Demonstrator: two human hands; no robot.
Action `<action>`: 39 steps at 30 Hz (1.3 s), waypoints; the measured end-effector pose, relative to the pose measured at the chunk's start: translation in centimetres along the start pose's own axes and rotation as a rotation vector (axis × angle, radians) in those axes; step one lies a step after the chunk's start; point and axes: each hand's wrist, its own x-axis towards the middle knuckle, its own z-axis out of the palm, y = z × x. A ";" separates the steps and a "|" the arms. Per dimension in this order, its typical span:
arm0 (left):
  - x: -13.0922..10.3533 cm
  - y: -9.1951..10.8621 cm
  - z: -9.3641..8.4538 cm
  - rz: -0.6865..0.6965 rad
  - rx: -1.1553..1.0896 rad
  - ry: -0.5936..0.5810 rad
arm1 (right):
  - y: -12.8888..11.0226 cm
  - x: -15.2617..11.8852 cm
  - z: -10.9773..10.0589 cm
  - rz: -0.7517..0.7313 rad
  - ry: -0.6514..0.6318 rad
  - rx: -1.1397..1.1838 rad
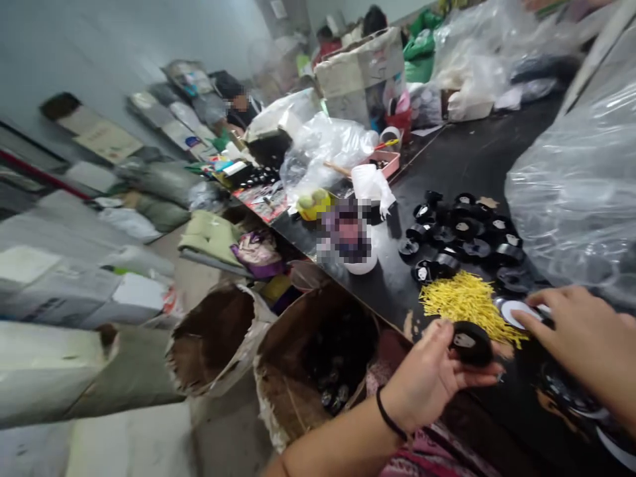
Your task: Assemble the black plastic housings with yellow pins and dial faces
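Note:
My left hand [437,374], palm turned up, holds a round black disc-shaped piece [472,343] with a small pale mark on its face. The thumb lies on its edge and the fingers are beneath it. At the right, my right hand [586,331] reaches over the table with thumb and fingers apart, the thumb over a white-faced disc [514,313]; a firm grip does not show. Between the hands lies a heap of short yellow strips [460,298]. Behind it, several similar black round pieces [464,228] are grouped on the black table [477,156].
Large transparent plastic bags [576,192] bulge along the right. Beside the table's left edge stand an open carton [278,377] with dark pieces inside and another carton [213,338]. A white tub [362,265] and a pink tray [392,164] stand farther back. People [233,99] are behind.

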 end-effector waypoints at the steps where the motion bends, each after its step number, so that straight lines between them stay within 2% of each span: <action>1: -0.1 -0.1 -0.3 0.011 0.008 -0.002 | 0.5 0.0 0.3 0.010 -0.018 -0.040; 5: -0.4 -0.4 -0.6 0.014 0.003 0.046 | 1.4 -0.5 0.9 0.003 -0.045 -0.148; 8: -0.1 -0.6 -0.4 0.010 -0.017 0.051 | 0.9 -0.9 1.1 -0.037 -0.019 -0.252; 11: 0.3 -0.6 -0.4 0.015 -0.015 0.040 | 0.5 -0.8 1.0 -0.007 -0.024 -0.251; 13: 0.5 -0.6 -0.4 0.018 -0.008 0.037 | 0.5 -0.5 0.5 0.063 -0.047 -0.139; 17: 0.5 -0.5 -0.5 0.029 0.010 0.032 | 0.6 -0.3 -1.6 0.328 -0.103 0.149; 19: 0.5 -0.5 -0.5 0.026 0.006 0.041 | 0.5 -0.9 -2.5 0.425 -0.070 0.213; 21: 0.5 -0.4 -0.3 0.018 -0.024 0.071 | -0.2 -2.3 -3.0 0.372 0.032 0.236; 23: 0.5 -0.4 0.2 0.012 -0.079 0.096 | -1.7 -4.1 -3.0 0.183 0.109 0.242; 25: 0.6 -0.4 0.8 0.025 -0.122 0.091 | -3.4 -5.6 -2.4 -0.024 0.065 0.282; 27: 0.7 -0.3 1.3 0.038 -0.125 0.071 | -4.7 -6.5 -1.5 -0.097 -0.045 0.381; 30: 0.7 -0.1 1.8 0.021 -0.107 0.032 | -4.9 -6.6 -0.9 -0.020 -0.115 0.465; 33: 0.5 -0.1 1.8 0.003 -0.096 0.006 | -4.4 -6.5 -1.3 0.055 -0.089 0.481; 37: 0.3 -0.8 1.4 0.043 -0.020 0.086 | -4.6 -6.7 -2.0 0.150 -0.081 0.641; 39: 0.2 -1.3 1.4 0.066 0.021 0.087 | -5.2 -6.8 -2.0 0.184 -0.062 0.648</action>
